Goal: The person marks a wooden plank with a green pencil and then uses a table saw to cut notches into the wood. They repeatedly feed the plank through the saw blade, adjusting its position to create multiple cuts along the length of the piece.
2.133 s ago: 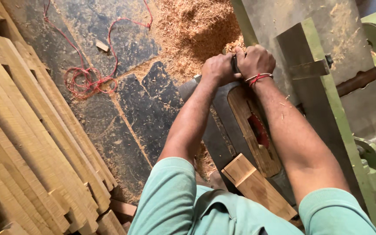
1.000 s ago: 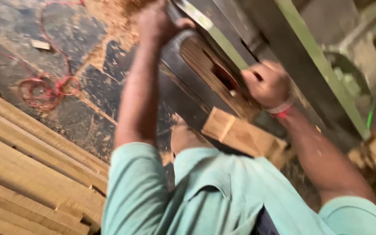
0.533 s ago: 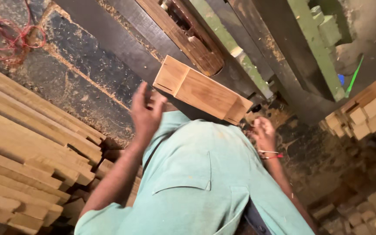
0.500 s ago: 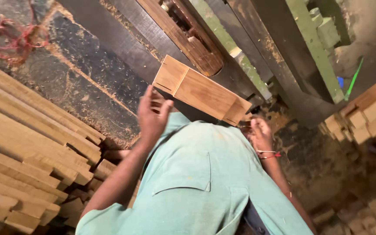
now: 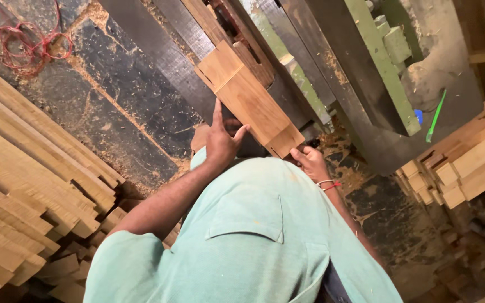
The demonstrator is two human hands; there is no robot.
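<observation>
A short, thick wooden block (image 5: 248, 104) with a step cut at its far end lies tilted against the dark machine bed (image 5: 158, 50). My left hand (image 5: 223, 140) grips its left edge, thumb and fingers spread against the wood. My right hand (image 5: 310, 163), with a red and white wrist band, holds the block's near corner from below. My green shirt fills the lower middle of the view and hides both forearms in part.
A tall stack of pale planks (image 5: 29, 185) stands at the left. A coil of red cord (image 5: 26, 47) lies on the sawdust-strewn dark floor. The green machine frame (image 5: 377, 62) stands beyond the block. Cut wood blocks (image 5: 461, 163) are piled at the right.
Both hands left the far end of the machine and came back to the wooden block, which they now hold. The view swung round and down toward my body.
</observation>
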